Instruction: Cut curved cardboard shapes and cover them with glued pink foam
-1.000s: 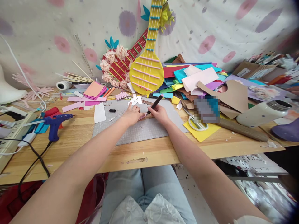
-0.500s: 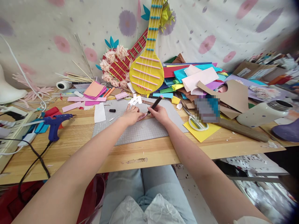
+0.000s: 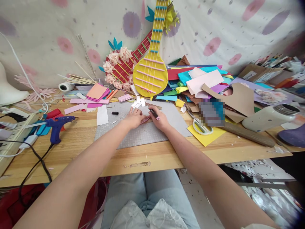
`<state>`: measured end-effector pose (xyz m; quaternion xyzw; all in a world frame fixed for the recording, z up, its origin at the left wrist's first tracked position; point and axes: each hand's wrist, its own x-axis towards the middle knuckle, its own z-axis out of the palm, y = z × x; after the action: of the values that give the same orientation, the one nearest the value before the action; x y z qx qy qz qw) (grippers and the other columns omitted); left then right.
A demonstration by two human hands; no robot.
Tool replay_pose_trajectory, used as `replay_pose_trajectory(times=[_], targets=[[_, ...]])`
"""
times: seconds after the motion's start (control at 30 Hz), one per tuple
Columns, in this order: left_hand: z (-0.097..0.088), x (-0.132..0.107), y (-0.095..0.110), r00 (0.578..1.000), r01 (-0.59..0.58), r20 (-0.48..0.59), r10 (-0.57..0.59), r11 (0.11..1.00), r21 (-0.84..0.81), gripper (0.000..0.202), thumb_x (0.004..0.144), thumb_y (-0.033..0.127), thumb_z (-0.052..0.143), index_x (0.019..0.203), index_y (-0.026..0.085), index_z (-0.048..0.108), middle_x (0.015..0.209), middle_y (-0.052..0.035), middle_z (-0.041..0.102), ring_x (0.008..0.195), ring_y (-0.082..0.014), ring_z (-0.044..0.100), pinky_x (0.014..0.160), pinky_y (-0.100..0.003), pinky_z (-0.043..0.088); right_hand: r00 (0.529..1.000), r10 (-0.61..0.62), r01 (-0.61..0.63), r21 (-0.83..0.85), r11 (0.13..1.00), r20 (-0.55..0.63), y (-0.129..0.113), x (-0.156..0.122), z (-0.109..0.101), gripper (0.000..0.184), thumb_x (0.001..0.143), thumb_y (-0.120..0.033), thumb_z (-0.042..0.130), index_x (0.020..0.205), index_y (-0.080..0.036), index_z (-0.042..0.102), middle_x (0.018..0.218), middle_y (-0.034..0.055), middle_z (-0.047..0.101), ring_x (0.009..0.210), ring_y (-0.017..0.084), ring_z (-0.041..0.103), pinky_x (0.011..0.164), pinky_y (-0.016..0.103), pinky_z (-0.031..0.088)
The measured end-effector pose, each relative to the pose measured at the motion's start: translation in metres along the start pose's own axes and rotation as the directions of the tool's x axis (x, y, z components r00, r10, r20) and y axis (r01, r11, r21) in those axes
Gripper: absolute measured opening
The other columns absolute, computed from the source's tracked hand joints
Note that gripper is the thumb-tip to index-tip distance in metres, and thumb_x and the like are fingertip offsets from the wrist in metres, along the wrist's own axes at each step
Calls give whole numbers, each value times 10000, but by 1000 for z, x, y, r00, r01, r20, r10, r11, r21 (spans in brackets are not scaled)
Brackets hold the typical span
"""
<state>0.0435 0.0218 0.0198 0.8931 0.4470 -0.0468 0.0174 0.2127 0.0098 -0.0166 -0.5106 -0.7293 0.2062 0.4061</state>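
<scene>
My right hand (image 3: 162, 120) is closed around a black marker (image 3: 154, 113) with a pink end, which points down toward me. Beside it, my left hand (image 3: 134, 119) presses a small pink piece (image 3: 145, 120) onto the grey cutting mat (image 3: 133, 136). The fingers hide most of that piece, and its material is unclear. On the mat left of my hands lies a black marker cap (image 3: 115, 113). White paper strips (image 3: 138, 102) and a ruler (image 3: 154, 106) sit just beyond my fingers.
A blue glue gun (image 3: 56, 127) with its cord stands at left. White-handled scissors (image 3: 202, 128) rest on yellow paper (image 3: 209, 138) at right, near a bottle (image 3: 267, 118). Behind are a yellow lute-like craft (image 3: 150, 76) and piled coloured sheets (image 3: 205, 81).
My right hand has turned the marker, so its pink end swung from up and right to down toward me. My left hand stays on the pink piece.
</scene>
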Motion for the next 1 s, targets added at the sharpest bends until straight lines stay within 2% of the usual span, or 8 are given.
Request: replay_pose_trajectory(times=[0.17, 0.33, 0.4, 0.47, 0.6, 0.67, 0.83, 1.0], targets=[[4, 1, -2, 1000, 9, -29, -11, 998, -65, 362, 892, 404, 348, 1172, 354, 572, 1137, -63, 507, 1200, -254, 360, 1074, -538, 77, 999, -22, 30, -218, 976, 35, 11, 0, 3, 394, 850, -301, 392, 1225, -200, 459, 1228, 92, 554, 1027, 252, 565, 805, 376, 458], [4, 4, -3, 999, 1, -48, -4, 998, -65, 348, 885, 437, 355, 1100, 343, 612, 1138, -57, 509, 1207, -253, 358, 1073, -538, 81, 998, -9, 29, -349, 937, 57, 4, -2, 2, 423, 842, -279, 392, 1251, -184, 445, 1211, 110, 554, 989, 248, 573, 767, 353, 453], [3, 3, -2, 998, 7, -67, -9, 999, -35, 359, 880, 448, 363, 1110, 306, 599, 1161, -69, 509, 1211, -255, 360, 1073, -525, 95, 997, 16, 12, -383, 923, 70, -2, -2, 2, 407, 858, -297, 384, 1244, -186, 453, 1199, 112, 561, 973, 249, 576, 740, 338, 444], [1, 2, -1, 994, 42, -100, -41, 999, 0, 381, 863, 443, 409, 1141, 233, 561, 1188, -102, 511, 1203, -262, 375, 1060, -492, 165, 997, 35, -2, -425, 905, 71, -7, -3, 4, 394, 874, -326, 379, 1235, -191, 463, 1175, 114, 573, 948, 252, 581, 711, 327, 431], [-5, 0, 4, 969, 206, -151, -196, 977, 51, 484, 790, 458, 525, 1124, 109, 499, 1183, -178, 524, 1146, -298, 446, 953, -410, 333, 997, 14, 29, -511, 859, 80, -13, -4, 8, 395, 882, -404, 396, 1211, -207, 488, 1084, 103, 609, 897, 254, 583, 699, 320, 401], [-9, 1, 7, 955, 278, -121, -271, 960, 41, 502, 776, 459, 539, 1123, 101, 481, 1169, -196, 540, 1120, -307, 488, 915, -395, 371, 997, 4, 39, -526, 849, 79, -14, -4, 10, 382, 897, -413, 365, 1192, -211, 500, 1062, 96, 619, 889, 250, 582, 697, 315, 390], [-16, 2, 13, 907, 412, 109, -406, 910, -43, 480, 804, 436, 503, 1154, 112, 449, 1082, -208, 617, 1013, -310, 595, 795, -376, 450, 998, 3, 33, -540, 841, 67, -12, -4, 10, 369, 918, -397, 317, 1167, -209, 514, 1057, 98, 627, 884, 241, 582, 694, 305, 376], [-13, -1, 15, 895, 438, 131, -427, 895, -77, 497, 814, 468, 475, 1142, 94, 469, 1074, -234, 624, 1020, -325, 601, 800, -375, 450, 998, 0, 37, -537, 843, 70, -12, -4, 9, 359, 919, -394, 319, 1165, -213, 509, 1069, 93, 627, 864, 233, 588, 684, 302, 373]])
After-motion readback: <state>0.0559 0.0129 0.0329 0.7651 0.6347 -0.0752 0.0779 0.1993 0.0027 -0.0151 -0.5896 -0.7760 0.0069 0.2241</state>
